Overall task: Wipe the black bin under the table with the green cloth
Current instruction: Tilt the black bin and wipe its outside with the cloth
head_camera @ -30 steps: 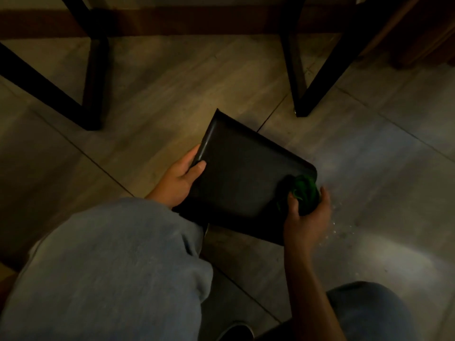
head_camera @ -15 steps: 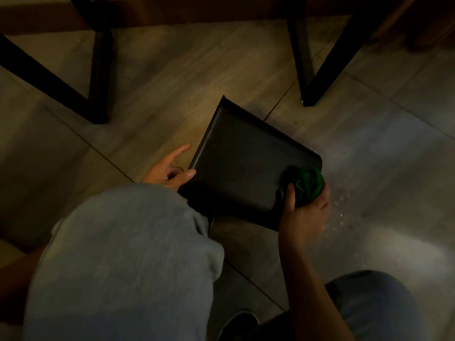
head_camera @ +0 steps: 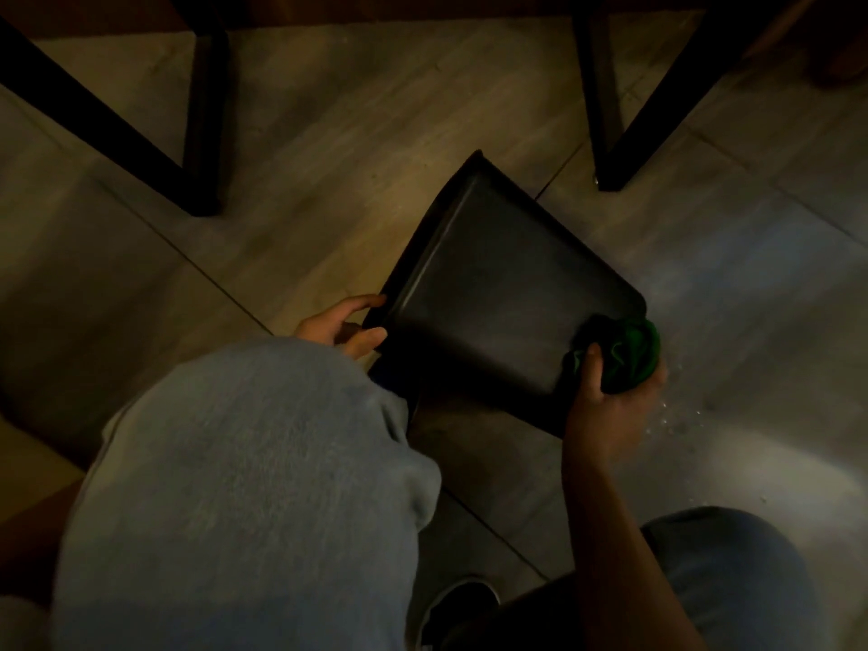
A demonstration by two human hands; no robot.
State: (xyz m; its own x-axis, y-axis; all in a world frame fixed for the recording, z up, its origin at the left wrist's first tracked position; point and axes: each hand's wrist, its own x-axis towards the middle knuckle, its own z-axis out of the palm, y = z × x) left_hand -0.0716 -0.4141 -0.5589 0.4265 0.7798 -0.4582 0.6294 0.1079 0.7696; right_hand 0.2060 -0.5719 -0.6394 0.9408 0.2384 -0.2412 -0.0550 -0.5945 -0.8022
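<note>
two hands are on the job here, both mine. the black bin (head_camera: 493, 293) lies tipped on its side on the tiled floor (head_camera: 329, 110), its flat face turned up toward me, the far corner pointing to about 11 o'clock between the dark table legs (head_camera: 202, 133). my right hand (head_camera: 610, 397) sits at the bin's 4 o'clock corner, fingers curled round the bunched green cloth (head_camera: 624, 350) and pressing it against that rounded corner; my thumb lies over the cloth on the bin side. my left hand (head_camera: 338, 326) is at the bin's 9 o'clock edge, fingers bent and touching the rim there, thumb below the edge; in this dim light it looks like a light hold, though i cannot be certain how firmly it closes. small pale specks (head_camera: 676, 415), perhaps water drops, dot the floor just at 3 o'clock of my right hand. my knee in grey trousers (head_camera: 244, 486) fills the 7 o'clock part of the view.
</note>
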